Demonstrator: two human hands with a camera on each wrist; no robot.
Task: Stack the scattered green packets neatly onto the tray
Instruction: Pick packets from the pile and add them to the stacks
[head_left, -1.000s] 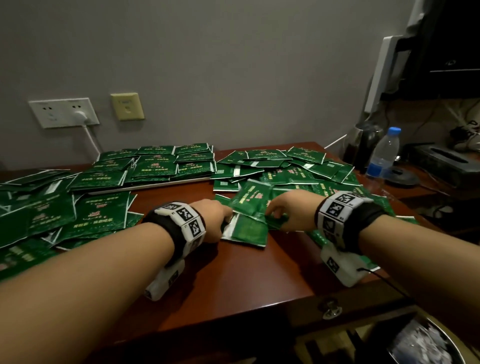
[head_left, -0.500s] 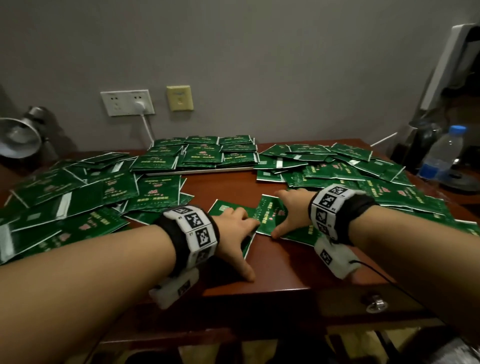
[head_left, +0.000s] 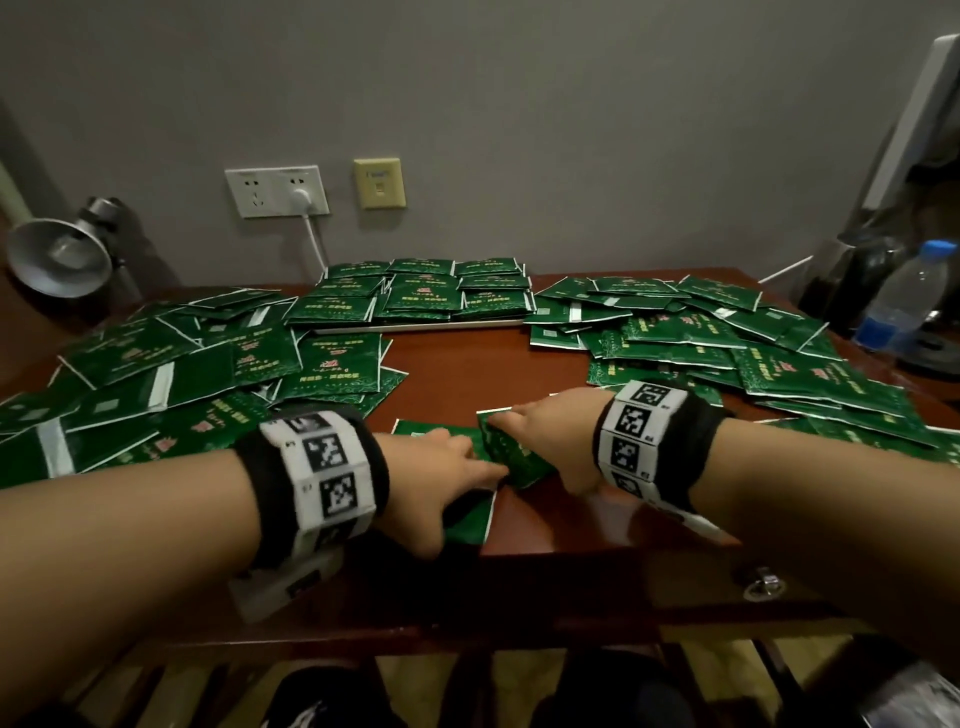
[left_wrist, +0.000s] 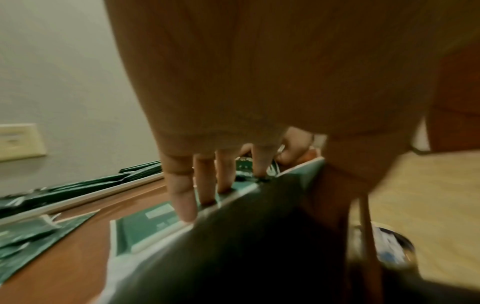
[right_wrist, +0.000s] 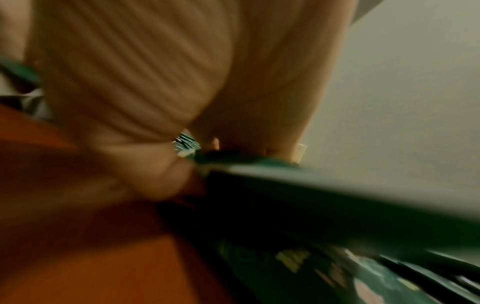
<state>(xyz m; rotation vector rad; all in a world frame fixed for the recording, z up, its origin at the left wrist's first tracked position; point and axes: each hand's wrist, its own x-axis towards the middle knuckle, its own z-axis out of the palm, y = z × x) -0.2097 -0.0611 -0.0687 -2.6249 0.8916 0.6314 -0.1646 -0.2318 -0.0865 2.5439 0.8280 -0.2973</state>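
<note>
Now both hands, the left hand (head_left: 447, 480) and right hand (head_left: 558, 441), grip packets (head_left: 519, 457).

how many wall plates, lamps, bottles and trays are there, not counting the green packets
white socket plate: 1
beige wall plate: 1
desk lamp: 1
water bottle: 1
tray: 1
total: 5

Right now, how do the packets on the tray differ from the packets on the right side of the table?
The packets on the tray lie in aligned rows, in low stacks; the packets on the right overlap at mixed angles. The first rest on the white tray, the second on the table. Both are green.
</note>
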